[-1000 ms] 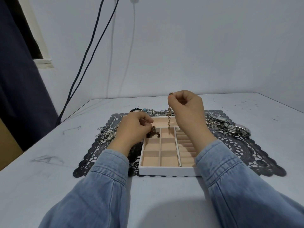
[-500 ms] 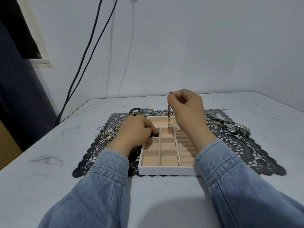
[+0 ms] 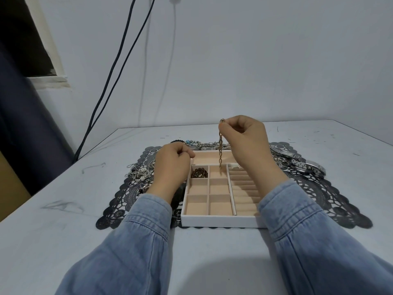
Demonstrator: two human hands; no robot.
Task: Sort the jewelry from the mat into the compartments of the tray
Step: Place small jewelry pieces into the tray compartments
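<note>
A white tray (image 3: 221, 221) with beige compartments sits on a black lace mat (image 3: 331, 201). My right hand (image 3: 246, 141) pinches the top of a gold chain (image 3: 220, 150), which hangs straight down over the tray's upper middle compartment. A dark brown bracelet (image 3: 199, 173) lies coiled in the upper left small compartment. My left hand (image 3: 172, 165) hovers just left of the tray, fingers curled, holding nothing that I can see. A small silver piece (image 3: 235, 167) lies at the top of the ring rows.
Silver jewelry (image 3: 139, 175) is heaped on the mat's left side. Metal watches (image 3: 302, 165) lie on the mat's right side. More pieces (image 3: 197, 144) sit behind the tray. Black cables (image 3: 112, 77) run down the wall at the left.
My left hand set the dark bracelet into the upper left compartment, let go and drew back to the left. The right hand and chain stayed almost still.
</note>
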